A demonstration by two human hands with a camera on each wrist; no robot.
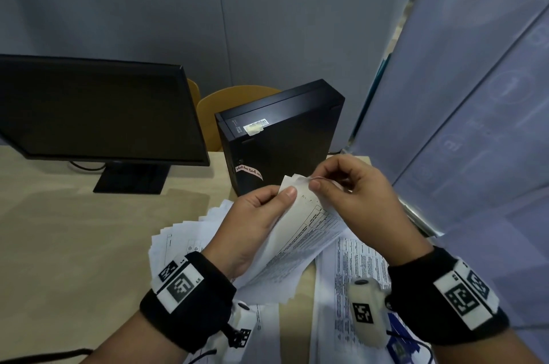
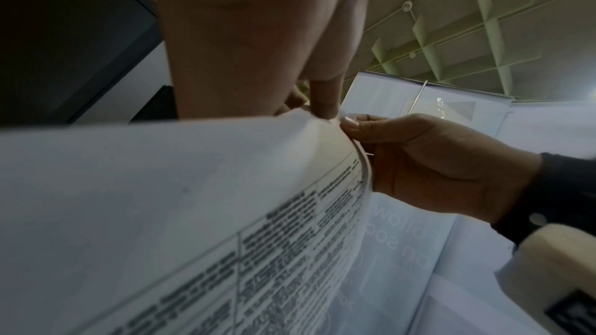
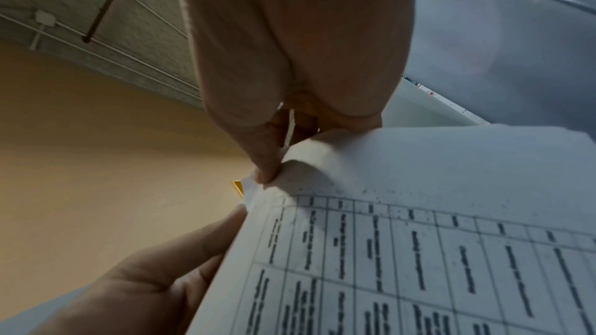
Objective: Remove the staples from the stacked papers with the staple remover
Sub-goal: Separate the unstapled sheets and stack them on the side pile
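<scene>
Desk (image 1: 74, 230): pale wood-look top, beneath the fingers. Monitor (image 1: 98, 109): black, screen dark, on a stand, left of the fingers and beyond them. Computer case (image 1: 285, 138): black, upright, labelled, just beyond the fingers. Chair backs (image 1: 217, 108): two, yellow-tan, behind the desk. Wall panels (image 1: 148, 7): grey, at the far side. Banner (image 1: 475, 96): pale printed sheet, right of the fingers. Ceiling (image 2: 483, 22): grid of pale baffles. Light: dim, even.

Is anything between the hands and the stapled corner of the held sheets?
Nothing visible. The left hand and right hand both pinch the top corner of the sheets directly. No staple remover or staple can be made out.
</scene>
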